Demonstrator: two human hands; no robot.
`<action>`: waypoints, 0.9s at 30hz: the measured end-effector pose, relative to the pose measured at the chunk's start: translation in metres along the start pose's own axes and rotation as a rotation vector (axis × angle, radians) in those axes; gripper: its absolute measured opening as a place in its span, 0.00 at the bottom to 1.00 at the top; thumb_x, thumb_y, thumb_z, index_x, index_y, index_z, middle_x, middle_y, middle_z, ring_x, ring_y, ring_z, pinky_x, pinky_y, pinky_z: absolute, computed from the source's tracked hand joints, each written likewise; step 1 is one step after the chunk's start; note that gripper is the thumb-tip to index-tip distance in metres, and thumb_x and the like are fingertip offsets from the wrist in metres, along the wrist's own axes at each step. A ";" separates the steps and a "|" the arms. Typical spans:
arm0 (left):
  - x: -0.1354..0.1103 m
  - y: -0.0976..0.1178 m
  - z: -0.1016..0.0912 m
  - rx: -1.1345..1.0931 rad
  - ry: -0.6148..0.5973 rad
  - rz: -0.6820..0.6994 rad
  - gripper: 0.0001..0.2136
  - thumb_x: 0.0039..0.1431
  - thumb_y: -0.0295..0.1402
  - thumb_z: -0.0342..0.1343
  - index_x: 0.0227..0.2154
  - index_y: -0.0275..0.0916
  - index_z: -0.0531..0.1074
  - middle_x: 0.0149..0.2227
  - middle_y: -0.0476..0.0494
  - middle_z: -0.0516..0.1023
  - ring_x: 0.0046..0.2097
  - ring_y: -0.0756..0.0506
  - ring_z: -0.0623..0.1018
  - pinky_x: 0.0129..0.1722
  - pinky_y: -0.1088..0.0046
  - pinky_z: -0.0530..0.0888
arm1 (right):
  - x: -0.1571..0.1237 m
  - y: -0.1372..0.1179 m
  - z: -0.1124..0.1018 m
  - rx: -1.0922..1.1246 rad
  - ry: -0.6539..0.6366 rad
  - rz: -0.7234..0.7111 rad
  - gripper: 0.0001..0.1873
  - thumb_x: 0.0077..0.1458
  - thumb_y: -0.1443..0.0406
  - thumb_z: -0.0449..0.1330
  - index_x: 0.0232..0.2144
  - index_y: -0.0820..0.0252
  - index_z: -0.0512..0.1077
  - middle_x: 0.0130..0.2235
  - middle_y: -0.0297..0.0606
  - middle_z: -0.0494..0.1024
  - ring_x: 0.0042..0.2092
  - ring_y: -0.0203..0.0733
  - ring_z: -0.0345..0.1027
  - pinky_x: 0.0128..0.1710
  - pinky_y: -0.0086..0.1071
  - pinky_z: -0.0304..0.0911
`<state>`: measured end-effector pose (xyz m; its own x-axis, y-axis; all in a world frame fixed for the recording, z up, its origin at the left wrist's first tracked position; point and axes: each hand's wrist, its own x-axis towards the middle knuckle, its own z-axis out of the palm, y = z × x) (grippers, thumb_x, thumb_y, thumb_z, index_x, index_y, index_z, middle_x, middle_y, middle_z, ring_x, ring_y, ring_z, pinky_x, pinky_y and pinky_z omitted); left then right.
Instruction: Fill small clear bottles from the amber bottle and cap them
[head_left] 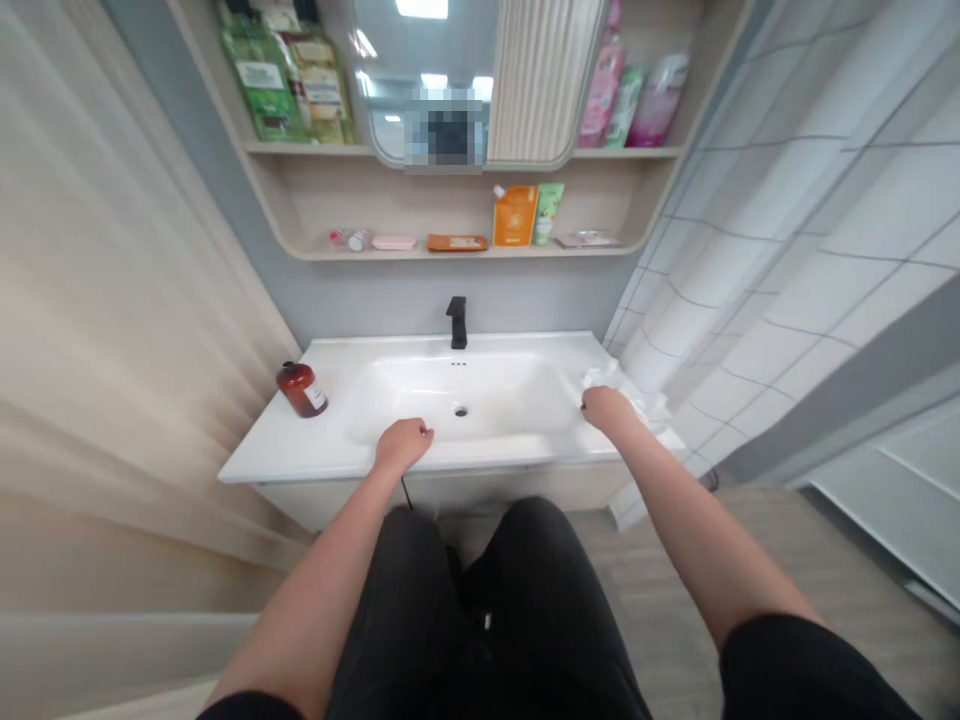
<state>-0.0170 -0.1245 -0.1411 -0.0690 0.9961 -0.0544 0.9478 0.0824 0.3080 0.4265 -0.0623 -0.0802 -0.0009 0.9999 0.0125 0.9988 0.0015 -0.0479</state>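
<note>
White countertop point(300, 450); reference: sink point(510, 392). Left of sink: 1 brown bottle point(301, 390). Front-left rim: left hand point(403, 443), curled closed, 0 items visible. Right of sink: right hand point(606, 410), nearer, curled, grip undetermined; crumpled white material point(602, 373) just beyond, long axis slanting front-right.
</note>
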 end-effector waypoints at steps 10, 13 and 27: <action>-0.034 0.020 -0.007 -0.745 0.151 0.528 0.24 0.66 0.38 0.63 0.63 0.45 0.75 0.53 0.41 0.82 0.43 0.46 0.84 0.46 0.66 0.82 | -0.051 -0.178 0.053 1.414 -0.273 -0.285 0.20 0.55 0.51 0.72 0.41 0.59 0.85 0.37 0.42 0.86 0.35 0.43 0.77 0.35 0.34 0.71; -0.049 0.026 -0.017 -0.708 0.201 0.604 0.17 0.68 0.36 0.62 0.58 0.46 0.80 0.50 0.42 0.80 0.41 0.47 0.83 0.46 0.66 0.82 | -0.061 -0.211 0.057 1.586 -0.377 -0.330 0.23 0.51 0.46 0.75 0.37 0.60 0.85 0.35 0.41 0.84 0.35 0.41 0.74 0.38 0.35 0.68; -0.042 -0.054 -0.095 -0.622 0.391 0.264 0.14 0.66 0.38 0.63 0.52 0.41 0.79 0.37 0.45 0.84 0.40 0.44 0.83 0.46 0.66 0.79 | -0.043 -0.188 0.060 0.877 -0.155 -0.398 0.19 0.63 0.49 0.67 0.47 0.54 0.84 0.42 0.43 0.87 0.43 0.49 0.79 0.47 0.38 0.70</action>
<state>-0.0946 -0.1679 -0.0649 -0.0794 0.9140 0.3979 0.6069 -0.2724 0.7466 0.2357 -0.1051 -0.1312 -0.3998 0.9146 0.0604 0.5337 0.2859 -0.7959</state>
